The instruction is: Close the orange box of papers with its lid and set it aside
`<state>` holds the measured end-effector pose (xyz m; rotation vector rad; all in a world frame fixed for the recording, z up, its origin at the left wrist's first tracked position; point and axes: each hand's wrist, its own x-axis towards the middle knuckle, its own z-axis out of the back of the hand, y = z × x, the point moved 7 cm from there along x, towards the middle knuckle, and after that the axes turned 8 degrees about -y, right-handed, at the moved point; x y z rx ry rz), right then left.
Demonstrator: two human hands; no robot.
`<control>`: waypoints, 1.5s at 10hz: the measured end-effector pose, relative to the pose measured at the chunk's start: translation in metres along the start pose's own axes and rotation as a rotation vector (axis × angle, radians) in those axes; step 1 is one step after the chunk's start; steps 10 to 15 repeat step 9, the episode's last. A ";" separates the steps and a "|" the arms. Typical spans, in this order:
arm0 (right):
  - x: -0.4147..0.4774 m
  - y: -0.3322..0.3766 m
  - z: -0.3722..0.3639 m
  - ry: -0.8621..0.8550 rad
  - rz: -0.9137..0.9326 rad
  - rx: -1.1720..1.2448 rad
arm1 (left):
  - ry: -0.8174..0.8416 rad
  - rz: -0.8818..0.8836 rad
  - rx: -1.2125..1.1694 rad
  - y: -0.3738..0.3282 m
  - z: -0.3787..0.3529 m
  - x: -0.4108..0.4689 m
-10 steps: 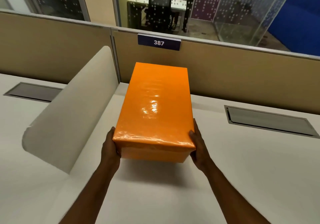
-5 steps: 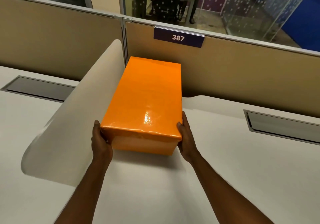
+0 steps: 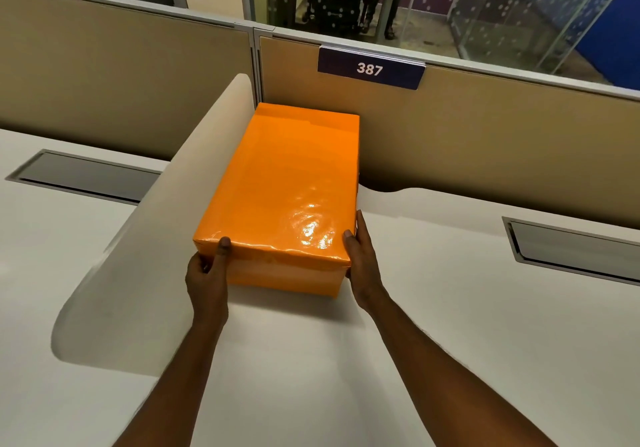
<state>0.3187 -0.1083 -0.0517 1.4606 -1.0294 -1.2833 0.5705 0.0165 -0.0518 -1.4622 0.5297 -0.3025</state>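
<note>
Head view: both hands' fingers (image 3: 224,243) clasp the lidded orange box (image 3: 287,190) on the desk (image 3: 450,308).

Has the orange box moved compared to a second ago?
Yes. The orange box has slid away from the person, toward the partition under the 387 sign and closer to the curved divider.

We see our two bare forearms entering from about 6 o'clock, no sleeves, watch or rings showing on them, our left hand (image 3: 207,282) and right hand (image 3: 362,266) ungloved, with short, plain nails on the thumbs.
</note>
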 end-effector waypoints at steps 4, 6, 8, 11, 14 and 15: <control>-0.002 -0.005 -0.015 0.002 -0.024 -0.094 | -0.137 0.153 -0.004 0.003 0.006 0.004; -0.003 0.001 -0.011 0.048 -0.003 -0.206 | -0.201 0.196 -0.008 0.005 0.008 0.000; -0.015 0.013 -0.012 0.099 -0.001 -0.391 | -0.211 0.238 0.049 -0.007 0.008 -0.017; -0.014 0.011 -0.003 0.068 -0.024 -0.425 | -0.241 0.248 0.101 -0.004 0.006 -0.032; -0.014 0.011 -0.003 0.068 -0.024 -0.425 | -0.241 0.248 0.101 -0.004 0.006 -0.032; -0.014 0.011 -0.003 0.068 -0.024 -0.425 | -0.241 0.248 0.101 -0.004 0.006 -0.032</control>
